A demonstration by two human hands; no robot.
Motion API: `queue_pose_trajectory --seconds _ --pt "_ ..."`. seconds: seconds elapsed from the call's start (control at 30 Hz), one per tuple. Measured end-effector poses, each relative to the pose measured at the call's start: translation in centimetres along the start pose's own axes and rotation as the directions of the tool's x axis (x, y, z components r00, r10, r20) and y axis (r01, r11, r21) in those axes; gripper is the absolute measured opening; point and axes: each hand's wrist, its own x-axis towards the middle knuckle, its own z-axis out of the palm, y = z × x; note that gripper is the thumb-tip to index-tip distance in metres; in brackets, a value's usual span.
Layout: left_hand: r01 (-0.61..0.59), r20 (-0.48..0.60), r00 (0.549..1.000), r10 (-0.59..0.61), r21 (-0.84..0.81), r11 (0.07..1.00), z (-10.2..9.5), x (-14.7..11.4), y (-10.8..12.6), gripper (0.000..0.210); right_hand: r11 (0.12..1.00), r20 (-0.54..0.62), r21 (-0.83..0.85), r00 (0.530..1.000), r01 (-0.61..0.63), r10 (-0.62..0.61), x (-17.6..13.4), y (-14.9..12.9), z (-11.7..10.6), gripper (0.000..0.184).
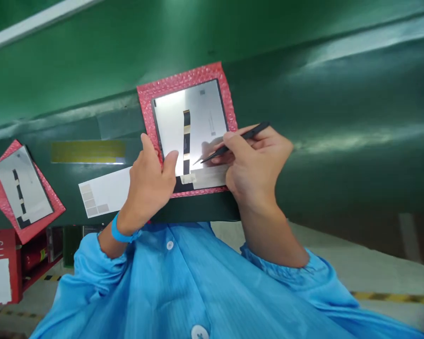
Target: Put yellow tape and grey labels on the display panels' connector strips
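A silver display panel (201,108) lies on a sheet of pink bubble wrap (183,75). A black flex cable (187,136) runs down its back to a pale tape piece (188,179) at the lower edge. My right hand (256,165) is closed around black tweezers (245,135), their tips pointing left, just over the panel near the cable's lower end. At the panel's lower left is my left hand (150,181), thumb and index finger apart, the thumb resting at the panel's edge. Its other fingers are hidden.
Left of my left hand lies a white card with grey label squares (106,193). Behind it is a yellow strip (88,151). A second panel (24,186) rests on pink bubble wrap at the far left. Below stands a red box (3,249) marked 119.
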Motion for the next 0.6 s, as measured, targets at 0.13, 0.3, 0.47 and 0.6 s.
queue_pose_trajectory --seconds 0.13,0.3,0.47,0.6 --pt "0.150 -0.067 0.983 -0.173 -0.258 0.954 -0.3 1.9 -0.1 0.092 0.999 0.012 0.049 1.000 -0.012 0.011 0.1 0.8 -0.2 0.025" --pt "0.143 -0.054 0.984 -0.170 -0.326 0.934 -0.2 2.7 -1.3 0.065 0.992 0.006 0.124 1.000 -0.029 0.029 0.5 1.3 0.1 0.032" --pt "0.112 -0.006 0.992 -0.127 -0.429 0.896 0.0 3.5 -1.0 0.036 0.989 0.039 0.139 0.998 -0.058 0.053 0.9 1.3 -0.2 0.031" --pt "0.060 0.067 0.997 -0.029 -0.521 0.851 0.5 3.7 -0.3 0.025 0.990 0.025 0.131 0.998 -0.061 0.058 1.3 1.5 -0.8 0.032"
